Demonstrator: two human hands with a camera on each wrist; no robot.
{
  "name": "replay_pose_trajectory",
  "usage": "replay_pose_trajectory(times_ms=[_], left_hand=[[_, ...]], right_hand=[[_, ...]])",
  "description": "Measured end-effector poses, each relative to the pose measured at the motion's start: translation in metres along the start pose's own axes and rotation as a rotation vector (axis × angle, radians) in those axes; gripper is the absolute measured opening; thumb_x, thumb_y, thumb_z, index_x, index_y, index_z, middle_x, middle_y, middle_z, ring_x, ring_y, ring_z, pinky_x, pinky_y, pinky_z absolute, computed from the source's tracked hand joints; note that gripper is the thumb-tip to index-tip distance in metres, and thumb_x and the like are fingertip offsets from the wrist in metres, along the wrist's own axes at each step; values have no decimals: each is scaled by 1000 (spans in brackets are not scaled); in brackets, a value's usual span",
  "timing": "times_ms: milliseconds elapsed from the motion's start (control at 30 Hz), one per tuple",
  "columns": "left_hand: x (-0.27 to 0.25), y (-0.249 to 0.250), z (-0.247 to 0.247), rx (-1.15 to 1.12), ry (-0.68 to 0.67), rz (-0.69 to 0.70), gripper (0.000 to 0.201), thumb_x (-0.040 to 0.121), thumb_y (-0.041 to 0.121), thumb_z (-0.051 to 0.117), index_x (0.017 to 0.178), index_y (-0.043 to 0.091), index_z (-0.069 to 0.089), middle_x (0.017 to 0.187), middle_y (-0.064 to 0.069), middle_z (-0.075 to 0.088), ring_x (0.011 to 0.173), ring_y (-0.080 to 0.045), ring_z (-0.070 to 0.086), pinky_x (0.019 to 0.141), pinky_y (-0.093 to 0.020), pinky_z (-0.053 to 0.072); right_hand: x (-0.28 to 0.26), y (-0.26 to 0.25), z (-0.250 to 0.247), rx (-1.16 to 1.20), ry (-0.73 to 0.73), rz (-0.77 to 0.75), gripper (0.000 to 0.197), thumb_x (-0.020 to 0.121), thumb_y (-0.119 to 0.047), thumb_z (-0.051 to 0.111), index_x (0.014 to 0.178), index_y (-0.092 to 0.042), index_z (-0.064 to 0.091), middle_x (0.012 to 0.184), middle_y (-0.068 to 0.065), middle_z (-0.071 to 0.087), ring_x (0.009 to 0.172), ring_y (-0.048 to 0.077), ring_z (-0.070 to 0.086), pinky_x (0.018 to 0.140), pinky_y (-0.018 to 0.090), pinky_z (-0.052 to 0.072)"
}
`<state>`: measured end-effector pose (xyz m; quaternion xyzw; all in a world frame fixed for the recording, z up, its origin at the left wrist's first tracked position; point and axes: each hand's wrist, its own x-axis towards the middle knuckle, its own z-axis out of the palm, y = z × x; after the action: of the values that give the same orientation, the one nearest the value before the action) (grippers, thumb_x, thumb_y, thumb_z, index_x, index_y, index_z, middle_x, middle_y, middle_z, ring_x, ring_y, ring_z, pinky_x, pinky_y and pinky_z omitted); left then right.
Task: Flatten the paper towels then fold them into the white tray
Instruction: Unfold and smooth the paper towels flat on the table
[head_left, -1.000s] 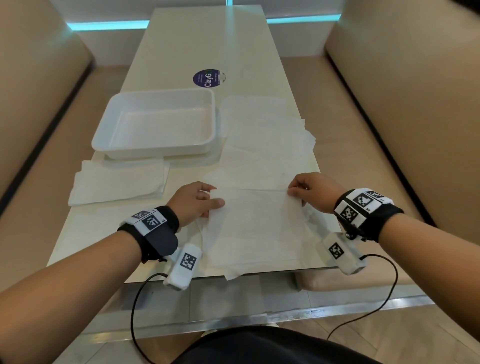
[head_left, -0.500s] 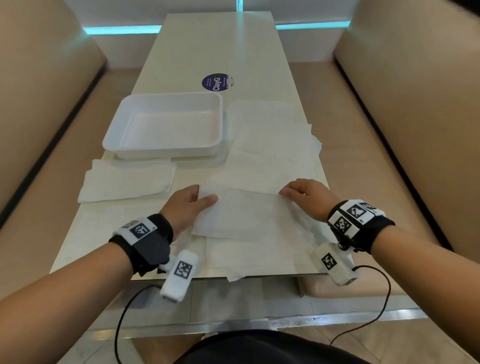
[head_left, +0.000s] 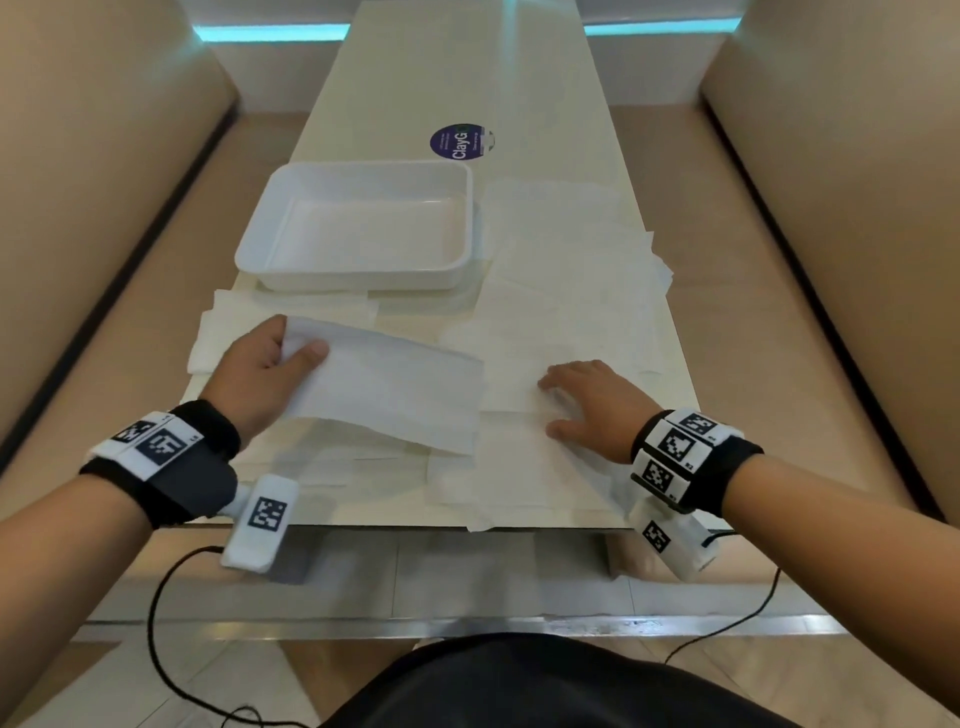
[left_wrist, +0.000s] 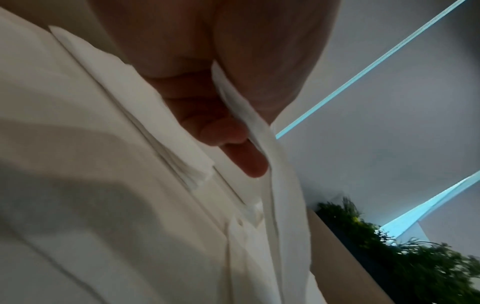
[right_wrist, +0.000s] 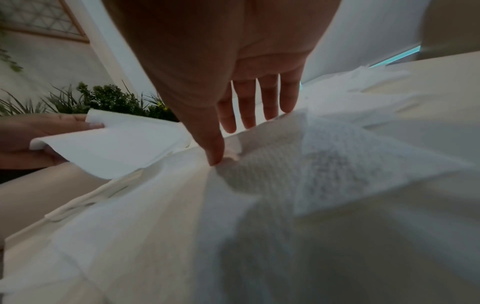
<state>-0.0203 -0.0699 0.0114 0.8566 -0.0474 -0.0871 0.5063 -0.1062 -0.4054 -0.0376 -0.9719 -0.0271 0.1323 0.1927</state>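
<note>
My left hand (head_left: 270, 364) pinches the left end of a folded white paper towel (head_left: 395, 387), thumb on top and fingers (left_wrist: 233, 144) under it, holding it lifted just above the table. That towel (right_wrist: 109, 148) hangs over the near left of the table, in front of the white tray (head_left: 358, 223), which holds nothing. My right hand (head_left: 587, 400) lies flat with straight fingers (right_wrist: 267, 102) on the spread paper towels (head_left: 561, 312) at the near right. A stack of folded towels (head_left: 208, 343) lies under my left hand, partly hidden.
The long pale table (head_left: 452, 78) runs away from me between two tan padded benches (head_left: 831, 260). A round purple sticker (head_left: 460, 141) lies beyond the tray. Cables hang from my wrist cameras below the table's near edge (head_left: 415, 525).
My left hand has carried the folded towel up and to the left. My right hand has let go of its edge and now lies flat on the spread towels.
</note>
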Motion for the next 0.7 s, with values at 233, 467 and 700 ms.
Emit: replay_pose_trajectory(times_ms=[233,467,700], left_hand=[[-2,-31,-19,52,58,-101,17,95,26,58,104,12,60,102,-8,69,94,-28,65,86,-44,52],[5,-51,-32,227,96,-135,25,92,33,61,101,10,59,97,-9,68,89,-32,64,83,-51,53],[6,-60,-57,258,103,-132,24,93,30,60,107,9,61,103,-10,68,95,-32,63,89,-50,50]], right_hand=[[-1,-10,-3,-29,23,-14,33,88,-23,59,120,-26,55,110,-10,59,99,13,54,85,27,43],[0,-19,-6,-40,26,33,21,90,-20,55,109,-26,62,97,-9,65,84,12,58,78,27,48],[-2,-29,-15,-51,42,64,21,90,-21,56,108,-27,62,96,-12,64,85,10,57,74,24,44]])
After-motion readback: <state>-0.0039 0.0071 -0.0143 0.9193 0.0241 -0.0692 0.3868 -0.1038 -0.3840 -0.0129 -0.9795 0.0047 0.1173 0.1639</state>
